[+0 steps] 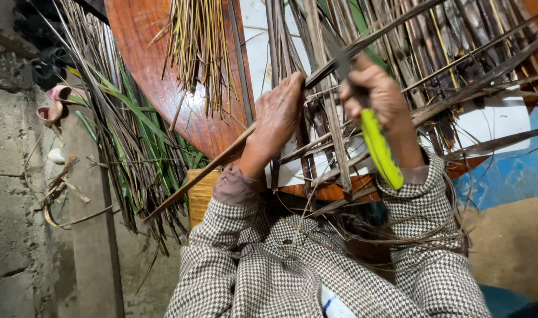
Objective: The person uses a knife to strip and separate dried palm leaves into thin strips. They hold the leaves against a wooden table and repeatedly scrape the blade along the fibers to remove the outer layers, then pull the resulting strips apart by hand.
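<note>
Rough concrete floor all round, with dried palm leaf strips piled over a reddish wooden board. Left hand pinches one long strip running diagonally across the lap. Right hand is clenched round a knife with a yellow-green handle, blade buried in the tangle. Loose green leaves crowd the left side.

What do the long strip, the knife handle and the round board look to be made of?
Strip: seemingly a dried palm or reed stem, brown and matte, with a fibrous grain; the left hand grips it.
Knife handle: probably plastic, a smooth, glossy yellow-green; the right hand holds it.
Board: apparently varnished wood, reddish with visible grain and a sheen.
</note>
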